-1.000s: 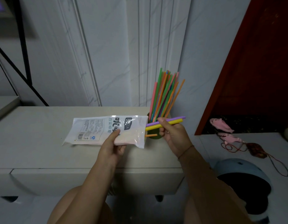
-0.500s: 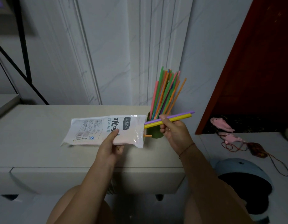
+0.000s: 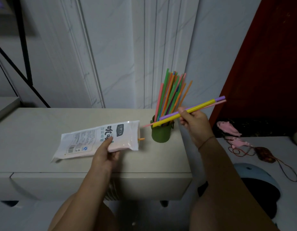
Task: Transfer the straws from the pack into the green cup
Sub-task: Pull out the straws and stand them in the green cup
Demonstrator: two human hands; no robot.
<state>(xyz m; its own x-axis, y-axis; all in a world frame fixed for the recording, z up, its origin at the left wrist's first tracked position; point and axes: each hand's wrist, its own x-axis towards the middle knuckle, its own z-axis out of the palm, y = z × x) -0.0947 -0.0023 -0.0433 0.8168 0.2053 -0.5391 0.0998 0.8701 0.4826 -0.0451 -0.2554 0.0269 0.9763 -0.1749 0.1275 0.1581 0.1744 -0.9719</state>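
Observation:
A white plastic straw pack (image 3: 101, 139) lies on the pale cabinet top (image 3: 44, 124), its open end facing right, with an orange straw tip (image 3: 141, 139) poking out. My left hand (image 3: 106, 154) grips the pack's near edge. The green cup (image 3: 161, 132) stands just right of the pack, holding several coloured straws (image 3: 171, 94) that lean right. My right hand (image 3: 193, 121) is beside the cup, pinching three straws (image 3: 201, 105), purple, yellow and pink. They slant up to the right, fully out of the pack, their lower ends in front of the cup.
The cabinet top ends just right of the cup. A lower white surface (image 3: 278, 147) to the right carries pink toys (image 3: 228, 128) and a corded pouch (image 3: 265, 155). A blue round object (image 3: 261, 177) sits below it. A white panelled wall rises behind.
My right hand has drawn the purple, yellow and pink straws rightwards and up, clear of the pack. The left hand still holds the pack; one orange tip still protrudes.

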